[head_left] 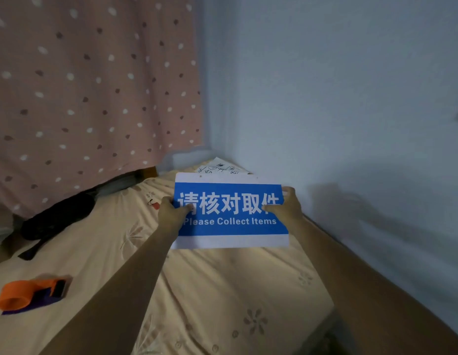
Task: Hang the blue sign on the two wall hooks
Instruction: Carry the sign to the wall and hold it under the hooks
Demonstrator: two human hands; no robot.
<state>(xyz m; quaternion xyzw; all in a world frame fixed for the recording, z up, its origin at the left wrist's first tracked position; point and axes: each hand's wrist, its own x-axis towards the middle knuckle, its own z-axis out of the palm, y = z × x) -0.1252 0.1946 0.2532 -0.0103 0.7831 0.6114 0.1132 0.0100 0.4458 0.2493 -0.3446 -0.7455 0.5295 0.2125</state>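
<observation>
Carrying step: the sign (229, 211) is held upright above the bed's (210, 278) far right corner, close to the wall (338, 98), left hand (171, 212) and right hand (285, 206) each with fingers clamped on a side edge. No hooks are in view; next, I judge, it must be lifted and its top holes lined up with them. It looks like a thin blue card with white lettering and white bands top and bottom.

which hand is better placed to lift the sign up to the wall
Right, slightly. The right hand grips the blue sign on the edge nearest the wall; the left hand holds the far edge. No hooks are visible.
</observation>
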